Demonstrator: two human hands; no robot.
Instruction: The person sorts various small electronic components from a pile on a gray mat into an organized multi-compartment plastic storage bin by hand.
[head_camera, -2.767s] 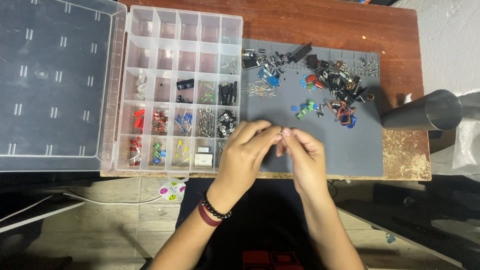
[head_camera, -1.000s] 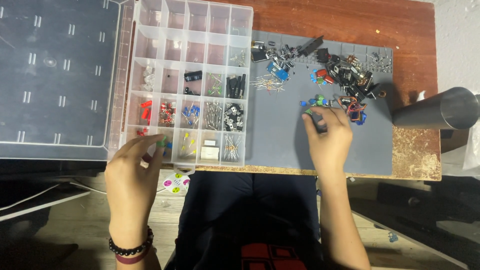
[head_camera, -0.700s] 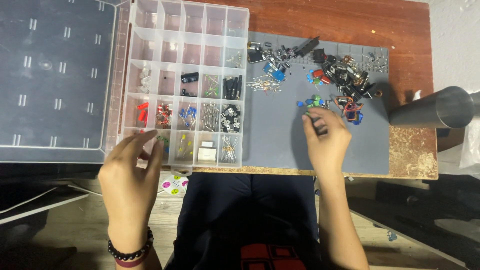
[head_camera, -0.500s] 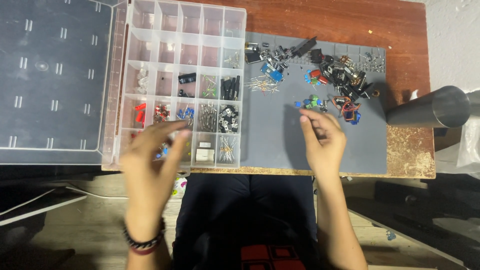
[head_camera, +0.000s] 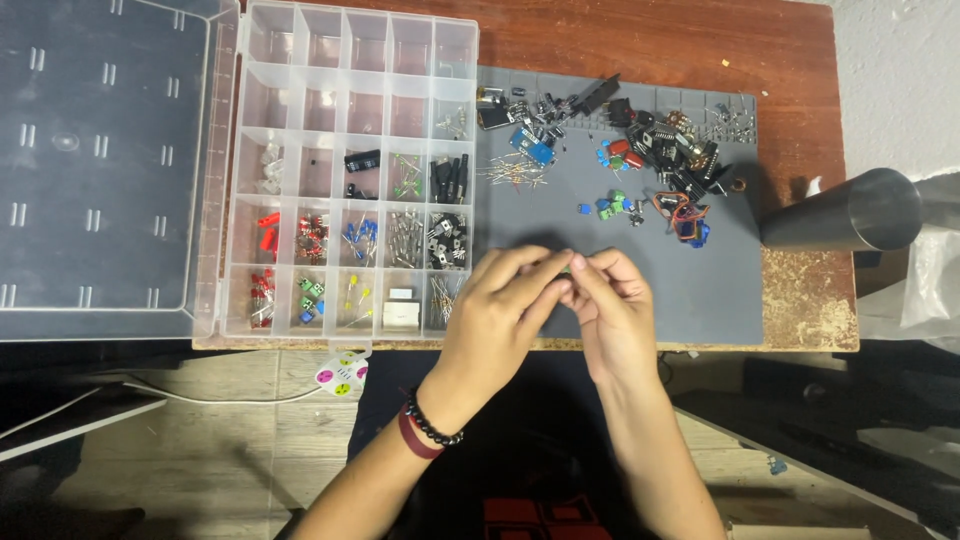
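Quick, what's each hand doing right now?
Left hand: fingers pinched on a tiny green part.
Right hand: pinching the same part over the grey mat.

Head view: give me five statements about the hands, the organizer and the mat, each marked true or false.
1. Both hands meet over the near edge of the grey mat. True.
2. The left hand rests inside the organizer. False: it is over the mat, fingertips against the right hand.
3. The organizer's lid lies open to the left. True.
4. The loose pile of parts sits at the mat's near edge. False: it lies along the far edge.
5. A metal cylinder lies to the right of the mat. True.

A tiny piece seems pinched between the fingertips, but it is too small to tell what it is.
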